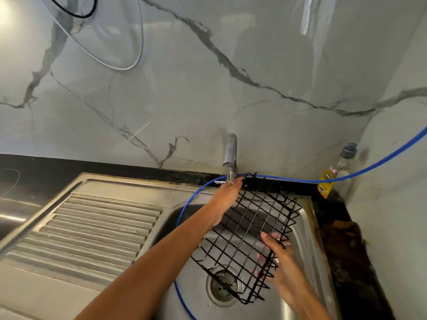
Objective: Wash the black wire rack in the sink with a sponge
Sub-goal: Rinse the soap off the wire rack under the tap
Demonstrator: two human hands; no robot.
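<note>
The black wire rack (245, 229) hangs tilted over the steel sink (307, 229), its far edge near the tap and its near corner above the drain (223, 288). My right hand (278, 257) grips the rack's right side, thumb on top and fingers curled underneath through the wires. My left hand (227, 195) reaches across the rack to the tap (230, 155), with its fingers on the tap's lever at the base. No sponge is visible.
A blue hose (300, 180) runs along the back edge and loops down into the basin. A ribbed drainboard (92, 229) lies to the left. A clear bottle with a yellow label (335, 174) stands in the back right corner by the marble wall.
</note>
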